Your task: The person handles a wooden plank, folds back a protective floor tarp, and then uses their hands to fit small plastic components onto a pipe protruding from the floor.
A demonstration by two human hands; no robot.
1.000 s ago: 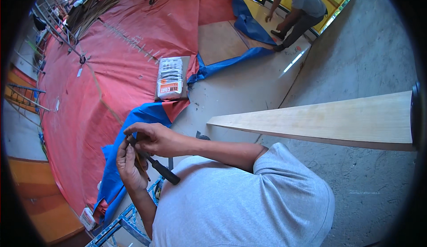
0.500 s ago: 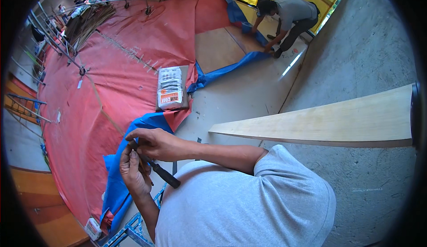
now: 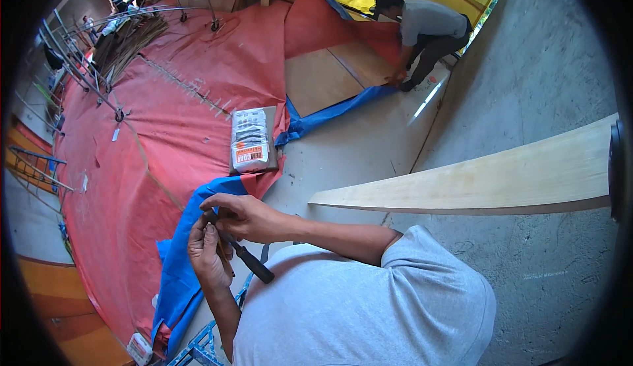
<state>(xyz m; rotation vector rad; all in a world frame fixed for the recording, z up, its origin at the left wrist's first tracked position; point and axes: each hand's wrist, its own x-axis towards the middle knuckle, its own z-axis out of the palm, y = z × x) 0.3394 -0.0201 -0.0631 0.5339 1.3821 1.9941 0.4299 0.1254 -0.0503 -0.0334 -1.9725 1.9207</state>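
Looking down from the head view, the upper end of my slim dark tool with a black cylindrical handle (image 3: 254,265) is lost among my fingers, and the thin brown stick against my left palm is hard to make out. The lower edge cuts off a blue, paint-spattered metal ladder (image 3: 201,346). My left hand (image 3: 210,254) is clamped around the tool's upper end, handle slanting down by my grey shirt (image 3: 356,293); my right hand (image 3: 247,219) curls over it, index reaching across, whether gripping or just touching I can't tell.

indoor building site, concrete wall (image 3: 541,69), red tarp (image 3: 119,188)
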